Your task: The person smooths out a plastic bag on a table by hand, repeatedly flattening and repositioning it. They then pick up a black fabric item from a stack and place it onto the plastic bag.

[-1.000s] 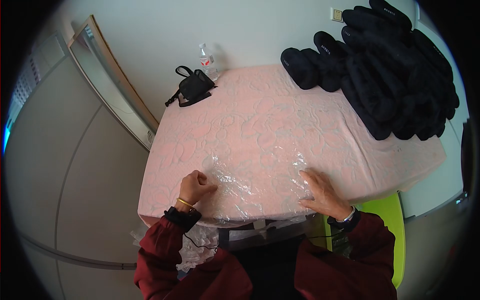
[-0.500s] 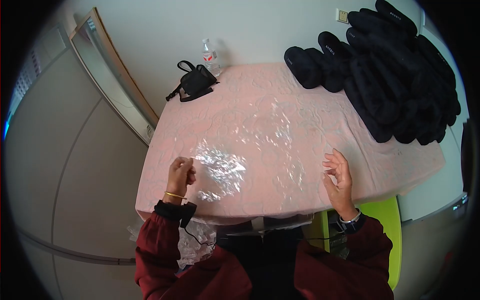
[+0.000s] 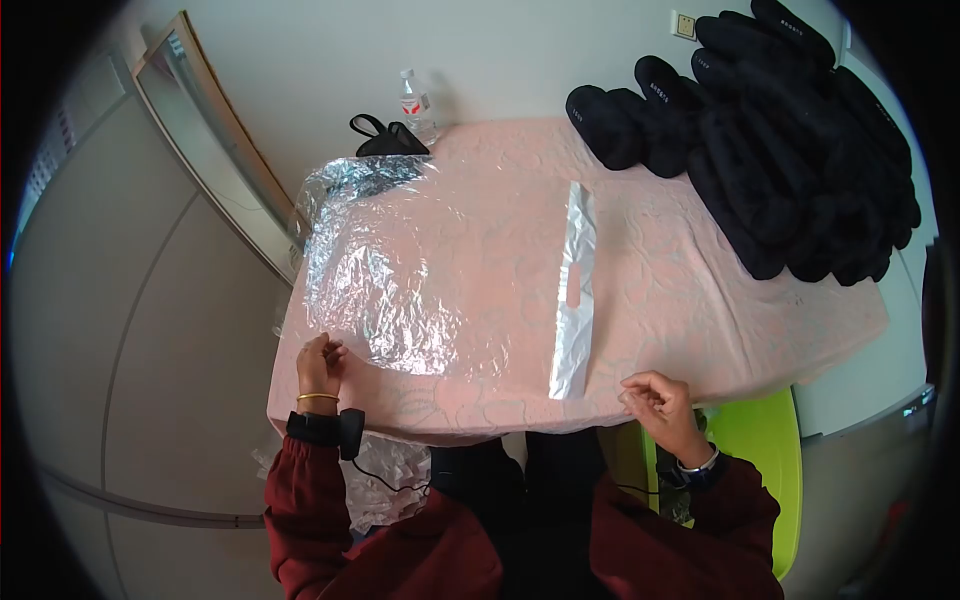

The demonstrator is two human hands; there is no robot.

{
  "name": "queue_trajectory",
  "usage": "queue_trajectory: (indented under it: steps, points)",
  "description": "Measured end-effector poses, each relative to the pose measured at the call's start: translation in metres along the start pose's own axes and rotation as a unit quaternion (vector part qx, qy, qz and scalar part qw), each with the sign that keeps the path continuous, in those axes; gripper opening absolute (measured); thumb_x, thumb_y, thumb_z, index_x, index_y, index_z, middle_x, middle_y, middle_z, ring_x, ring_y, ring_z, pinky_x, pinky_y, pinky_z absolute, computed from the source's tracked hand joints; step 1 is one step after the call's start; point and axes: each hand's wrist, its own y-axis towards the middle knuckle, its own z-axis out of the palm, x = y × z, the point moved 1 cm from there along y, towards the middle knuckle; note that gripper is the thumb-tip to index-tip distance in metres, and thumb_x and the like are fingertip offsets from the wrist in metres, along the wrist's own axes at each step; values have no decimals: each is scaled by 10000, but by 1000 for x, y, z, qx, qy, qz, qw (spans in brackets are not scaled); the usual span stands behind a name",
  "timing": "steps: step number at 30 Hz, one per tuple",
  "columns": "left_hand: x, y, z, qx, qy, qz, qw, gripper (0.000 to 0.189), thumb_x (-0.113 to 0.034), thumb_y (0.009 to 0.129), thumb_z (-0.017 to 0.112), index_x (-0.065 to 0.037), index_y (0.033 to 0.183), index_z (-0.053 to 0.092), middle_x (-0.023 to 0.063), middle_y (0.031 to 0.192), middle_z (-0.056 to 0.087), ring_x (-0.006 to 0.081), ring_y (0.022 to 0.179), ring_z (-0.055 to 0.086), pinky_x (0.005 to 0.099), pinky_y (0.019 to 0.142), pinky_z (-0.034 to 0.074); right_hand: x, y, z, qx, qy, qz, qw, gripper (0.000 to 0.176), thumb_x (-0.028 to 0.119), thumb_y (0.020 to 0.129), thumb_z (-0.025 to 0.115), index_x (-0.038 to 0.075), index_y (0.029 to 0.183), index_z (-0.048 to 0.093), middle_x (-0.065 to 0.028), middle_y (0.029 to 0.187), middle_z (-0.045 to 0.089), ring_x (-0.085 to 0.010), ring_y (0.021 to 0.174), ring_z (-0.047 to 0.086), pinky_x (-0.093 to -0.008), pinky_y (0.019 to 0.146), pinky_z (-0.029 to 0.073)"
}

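Clear bag [image 3: 410, 330] lay mostly spread across the table's [image 3: 650, 260] left half, far-left end bunched, black items [image 3: 760, 170] piled outside it at far right; left hand [image 3: 320, 362] curled, pinch unclear, right hand [image 3: 665, 410] loosely open.

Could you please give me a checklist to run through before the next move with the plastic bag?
1. Plastic bag on the pink tablecloth: ok.
2. Bag's left side smooth: not ok, crumpled.
3. Silvery-white strip with its handle hole uncovered: ok.
4. Bag clear of the black pouch: not ok, it overlaps the pouch's lower part.
5. Left hand gripping the film: cannot tell.
6. Right hand off the strip: ok, a gap shows.
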Motion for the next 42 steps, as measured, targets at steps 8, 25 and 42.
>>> queue_trajectory:
  steps: [8, 25, 42]
  points:
    - [8, -35, -1, 78, 106, 2, 991, 83, -150, 953, 644, -93, 914, 598, 52, 766, 651, 152, 574, 656, 250, 457, 515, 10, 19, 16, -68, -38, -12, 997, 296, 51, 917, 687, -29, 1183, 583, -56, 827, 672, -87, 690, 632, -239, 610, 500]
    - [3, -88, 3, 127, 205, 9, 970, 263, -329, 983, 633, -87, 884, 603, 52, 720, 664, 116, 517, 602, 238, 456, 468, 19, 28, 21, -48, -298, -176, 937, 413, 33, 829, 728, 3, 1218, 594, -174, 1200, 617, -291, 1066, 635, -401, 855, 537]
    - [11, -99, -27, 75, 313, 234, 917, 181, -215, 958, 654, -55, 897, 595, 52, 750, 642, 138, 592, 581, 266, 536, 464, 22, -5, 25, 52, -413, -154, 896, 465, 217, 882, 669, 58, 1307, 570, -196, 1437, 474, -381, 1336, 453, -518, 1083, 369]
